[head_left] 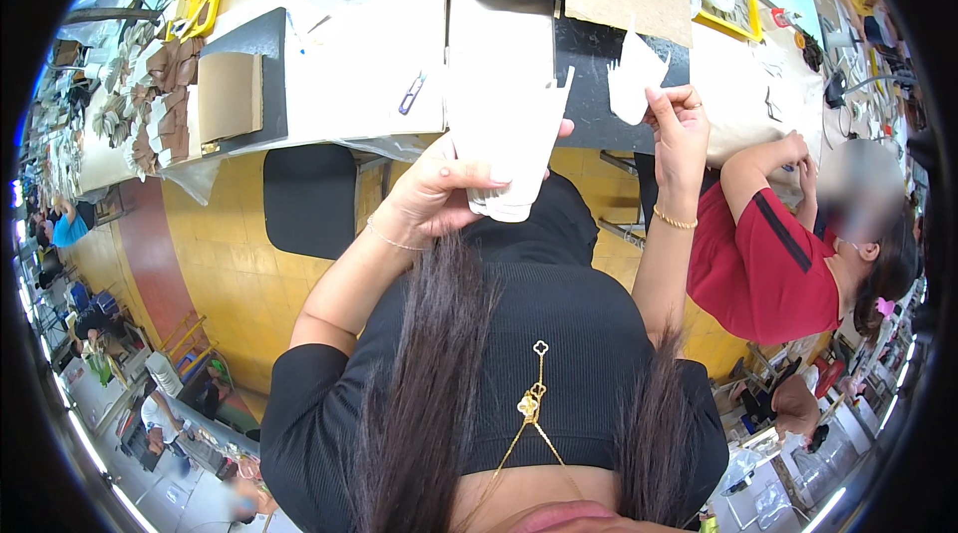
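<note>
Left hand [434, 196] grips stack of white cut pieces [507, 139], right hand [679, 129] pinches one separated white piece [635, 82]; most remain stacked

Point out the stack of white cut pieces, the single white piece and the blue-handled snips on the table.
stack of white cut pieces [509, 134], head view, middle of the front sheet.
single white piece [633, 82], head view, its centre.
blue-handled snips [411, 94], head view, the handle.
</note>
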Motion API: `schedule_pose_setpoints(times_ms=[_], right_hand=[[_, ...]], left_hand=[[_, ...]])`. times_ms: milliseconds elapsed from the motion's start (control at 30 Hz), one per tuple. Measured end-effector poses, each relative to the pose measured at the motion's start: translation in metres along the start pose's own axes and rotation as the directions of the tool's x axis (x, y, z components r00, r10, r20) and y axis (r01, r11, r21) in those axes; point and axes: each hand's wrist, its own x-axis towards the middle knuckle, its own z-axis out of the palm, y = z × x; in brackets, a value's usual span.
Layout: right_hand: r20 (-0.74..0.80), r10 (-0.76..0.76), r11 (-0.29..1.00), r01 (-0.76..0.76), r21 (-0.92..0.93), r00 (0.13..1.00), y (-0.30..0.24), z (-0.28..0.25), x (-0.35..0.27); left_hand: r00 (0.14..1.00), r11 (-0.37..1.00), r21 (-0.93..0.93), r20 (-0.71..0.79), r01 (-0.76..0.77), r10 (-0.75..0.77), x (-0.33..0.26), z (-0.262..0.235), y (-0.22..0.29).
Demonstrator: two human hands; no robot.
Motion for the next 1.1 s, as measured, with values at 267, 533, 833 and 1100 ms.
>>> schedule_pose_setpoints(times_ms=[267, 533, 833, 1100], right_hand=[[-0.248, -0.047, 0.402, -0.209, -0.892, 0.968, 0.111, -0.068, 0.037], [0.208, -0.076, 0.915, 0.151, -0.374, 0.975, -0.015, 0.031, 0.010], [0.596, -0.083, 0.763, 0.436, -0.478, 0.799, -0.090, 0.113, -0.002], [0.533, -0.193, 0.708, 0.493, -0.506, 0.824, -0.091, 0.119, -0.009]], left_hand=[[1.000, 0.999, 0.037, -0.003, 0.029, -0.029, -0.002, 0.002, 0.005], [1.000, 1.000, 0.013, 0.028, 0.012, -0.012, 0.006, 0.005, 0.005], [0.994, 0.993, -0.006, 0.002, 0.114, -0.114, 0.001, 0.012, 0.008], [0.992, 0.990, -0.069, -0.042, 0.120, -0.123, 0.000, 0.007, 0.007]])
